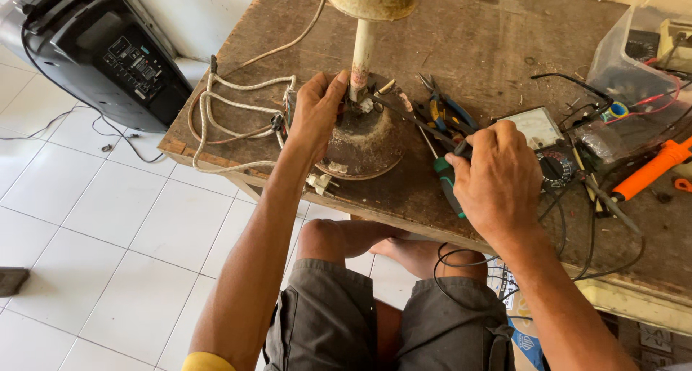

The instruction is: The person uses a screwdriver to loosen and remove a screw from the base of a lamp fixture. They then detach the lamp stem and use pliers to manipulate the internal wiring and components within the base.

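Note:
A dirty round fan base point(367, 140) with a white upright pole point(360, 57) stands on the worn wooden table point(476, 47). My left hand point(316, 112) grips the base's left edge beside the pole, fingers on the small parts at its foot. My right hand point(497, 176) is closed around a green-handled screwdriver point(448, 184), whose shaft points toward the base. Blue-handled pliers point(443, 112) lie between the two hands.
A white power cord point(231, 108) is coiled at the table's left edge, its plug point(321, 184) hanging by the base. A multimeter point(544, 144), black leads, an orange tool point(652, 171) and a clear plastic box point(627, 61) crowd the right. A black speaker point(94, 50) stands on the tiled floor.

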